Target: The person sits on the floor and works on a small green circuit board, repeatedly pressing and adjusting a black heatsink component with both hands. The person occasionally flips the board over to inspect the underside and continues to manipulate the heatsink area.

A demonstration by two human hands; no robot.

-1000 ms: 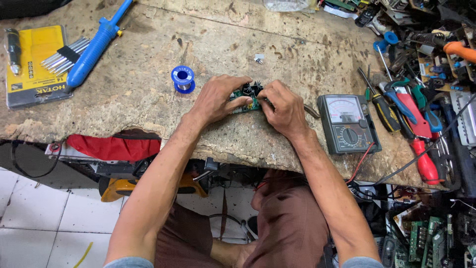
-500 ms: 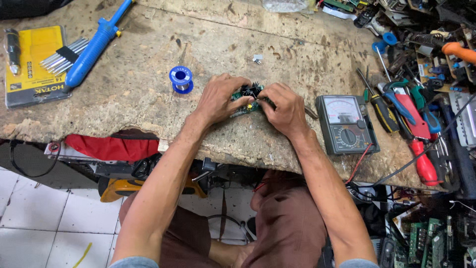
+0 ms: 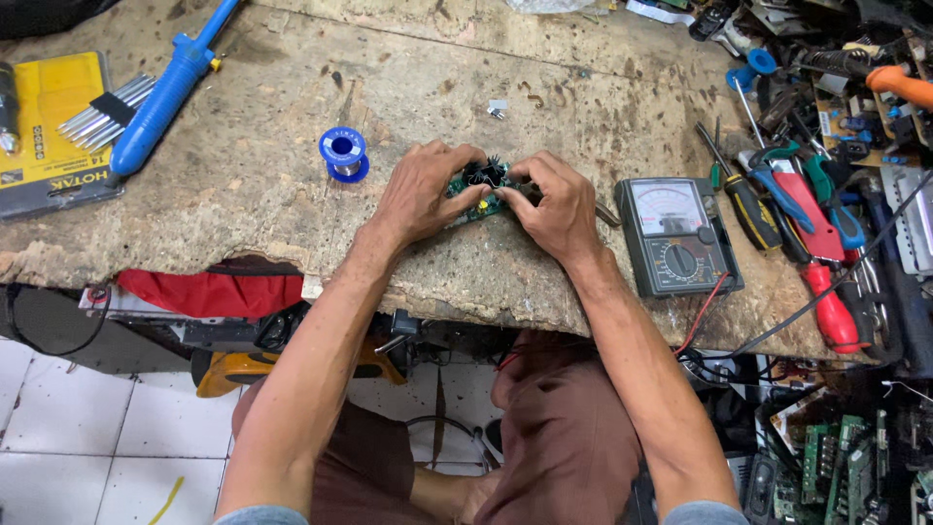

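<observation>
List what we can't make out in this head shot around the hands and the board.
- Green circuit board: mostly covered by the left hand and right hand; components too small to tell.
- Fingertips' grip on the board: hidden behind the knuckles.
- Analog multimeter: needle position too small to read.
- Yellow tool pack: cut off by the left edge.

Both forearms are bare down to the left hand [image 3: 420,192] and right hand [image 3: 556,206]. Pale grey-blue sleeve edges sit near the elbows; brown trousers cover the legs.
</observation>
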